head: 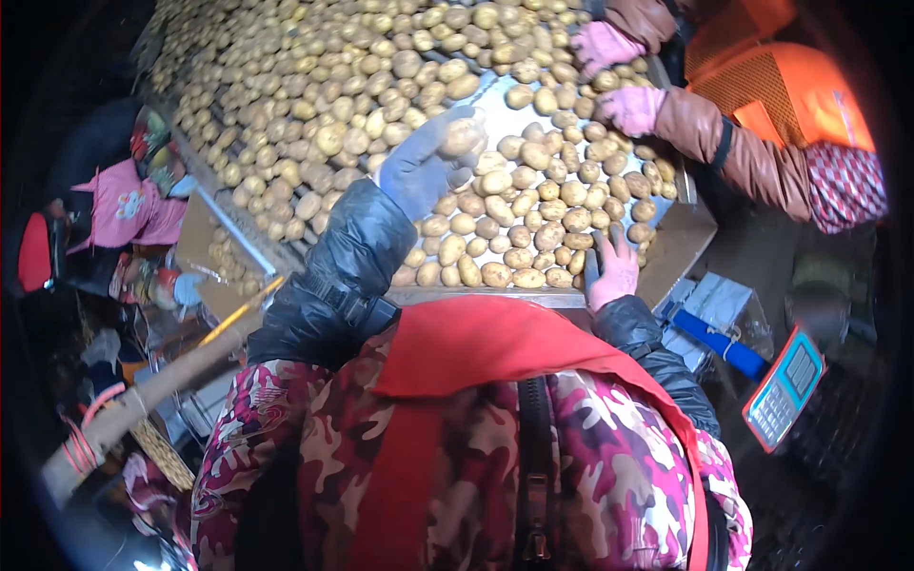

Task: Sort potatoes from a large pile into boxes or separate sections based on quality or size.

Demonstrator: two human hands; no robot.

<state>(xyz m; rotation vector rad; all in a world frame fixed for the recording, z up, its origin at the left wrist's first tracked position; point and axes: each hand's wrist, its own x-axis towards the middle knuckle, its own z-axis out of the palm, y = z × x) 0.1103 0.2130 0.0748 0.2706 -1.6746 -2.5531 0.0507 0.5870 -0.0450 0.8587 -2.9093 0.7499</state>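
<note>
My left hand, in a blue-grey glove, is raised over the sorting table and grips a potato between thumb and fingers. Below it, loose potatoes cover much of a pale metal tray surface. My right hand wears a pink glove with dark fingertips. It rests at the tray's front right corner, fingers apart, against the nearest potatoes. Whether anything is under its fingertips is hidden.
A dense bed of potatoes spreads across dark bars beyond. At right, a co-worker's pink-gloved hands touch potatoes. A digital scale display stands at lower right. A wooden pole slants at left near another person's pink apron.
</note>
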